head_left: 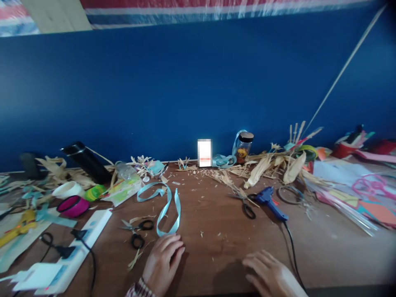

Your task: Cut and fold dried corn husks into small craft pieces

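Note:
My left hand (163, 260) rests on the brown table, fingers loosely stretched and the thumb apart, with nothing visible in it. Its fingertips are at the lower loop of a light blue satin ribbon (170, 206); whether they touch it I cannot tell. Black-handled scissors (138, 231) lie spread just left of this hand. My right hand (270, 270), slightly blurred, is low over the table's front with its fingers extended and nothing in them. Beyond it lie a blue hot glue gun (272, 204) and a second pair of scissors (248, 209).
A white power strip (82, 253) with plugs and a yellow glue gun (26, 225) lie at left. Tape rolls (72, 206), a black flask (88, 163), dried corn husks (260, 169), a lidded jar (244, 148) and a bright screen (204, 152) line the back. Coloured paper (375, 210) lies right.

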Action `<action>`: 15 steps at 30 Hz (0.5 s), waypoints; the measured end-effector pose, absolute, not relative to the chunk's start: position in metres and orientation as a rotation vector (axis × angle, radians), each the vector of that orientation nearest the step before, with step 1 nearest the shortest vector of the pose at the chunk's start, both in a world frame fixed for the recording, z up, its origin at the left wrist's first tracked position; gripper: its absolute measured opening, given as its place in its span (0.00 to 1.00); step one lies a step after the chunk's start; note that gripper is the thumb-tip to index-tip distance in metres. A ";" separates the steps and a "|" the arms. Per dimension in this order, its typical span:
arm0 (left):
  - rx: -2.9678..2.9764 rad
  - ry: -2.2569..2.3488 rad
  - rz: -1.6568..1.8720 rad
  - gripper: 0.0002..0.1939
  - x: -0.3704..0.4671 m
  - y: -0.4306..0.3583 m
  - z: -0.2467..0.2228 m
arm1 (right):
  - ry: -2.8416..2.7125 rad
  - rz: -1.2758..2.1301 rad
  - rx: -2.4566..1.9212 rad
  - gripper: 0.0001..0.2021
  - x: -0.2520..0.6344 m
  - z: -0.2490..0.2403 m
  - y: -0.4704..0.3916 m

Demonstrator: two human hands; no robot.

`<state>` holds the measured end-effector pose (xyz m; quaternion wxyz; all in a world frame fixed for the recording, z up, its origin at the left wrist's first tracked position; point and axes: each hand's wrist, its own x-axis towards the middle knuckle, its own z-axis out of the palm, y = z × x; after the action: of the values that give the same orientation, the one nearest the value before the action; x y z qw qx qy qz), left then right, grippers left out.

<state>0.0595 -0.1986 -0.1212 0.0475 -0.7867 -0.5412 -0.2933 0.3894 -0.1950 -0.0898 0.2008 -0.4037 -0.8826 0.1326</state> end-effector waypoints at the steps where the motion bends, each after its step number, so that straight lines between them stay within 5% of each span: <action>1: -2.411 -1.631 -0.878 0.05 0.059 -0.200 -0.123 | -2.440 0.380 -1.151 0.10 0.386 -0.093 -0.197; 15: -2.382 -1.681 -0.860 0.06 0.074 -0.213 -0.125 | -2.300 0.216 -0.944 0.13 0.378 -0.139 -0.201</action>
<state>0.0742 -0.2125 -0.1255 0.0509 -0.7825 -0.5524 -0.2826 0.3782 -0.2009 -0.1393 0.3172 -0.3587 -0.8741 0.0821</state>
